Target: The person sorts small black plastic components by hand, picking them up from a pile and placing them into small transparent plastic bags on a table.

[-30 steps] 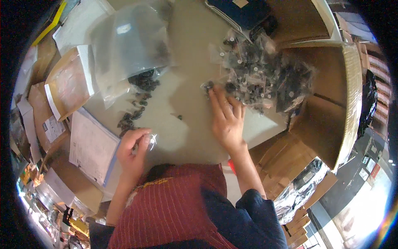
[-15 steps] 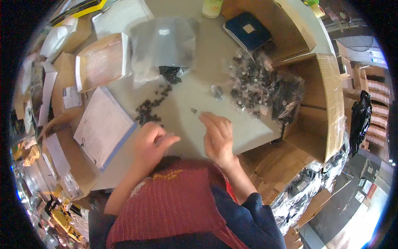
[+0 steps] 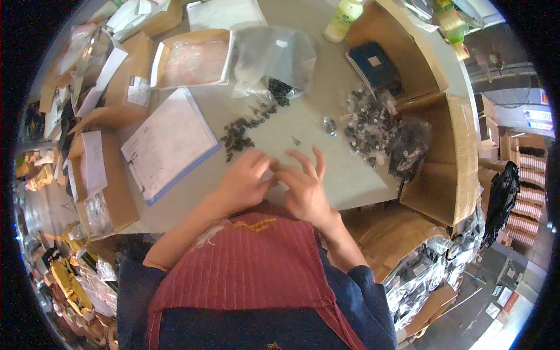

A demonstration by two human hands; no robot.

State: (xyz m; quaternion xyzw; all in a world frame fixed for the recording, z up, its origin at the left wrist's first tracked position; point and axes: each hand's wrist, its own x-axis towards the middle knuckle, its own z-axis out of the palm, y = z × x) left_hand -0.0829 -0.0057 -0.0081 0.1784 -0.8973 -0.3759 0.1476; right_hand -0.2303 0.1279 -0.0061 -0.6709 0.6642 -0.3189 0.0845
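My left hand (image 3: 246, 178) and my right hand (image 3: 302, 189) meet over the near part of the table. Their fingertips are pinched together, and whatever they hold is too small and covered to make out. Two fingers of the right hand stick up, away from the pinch. Just beyond them a tiny dark piece (image 3: 296, 140) lies alone. Small black parts (image 3: 238, 137) are strewn left of it in a trail, leading up to a clear plastic bag (image 3: 274, 55) with more black parts at its mouth. To the right is a heap of small bagged parts (image 3: 367, 125).
A paper stack with a blue edge (image 3: 169, 140) lies left. An open carton (image 3: 458, 157) walls the right side, beside a black plastic bag (image 3: 411, 143). Farther back are a dark blue pad (image 3: 373, 63), a bottle (image 3: 344, 20) and a shallow box (image 3: 193, 57). A small clear packet (image 3: 330, 126) lies mid-table.
My hands, apart before, have come together, fingertips touching. The left hand has moved right. The whole view has shifted, so the table things appear farther right.
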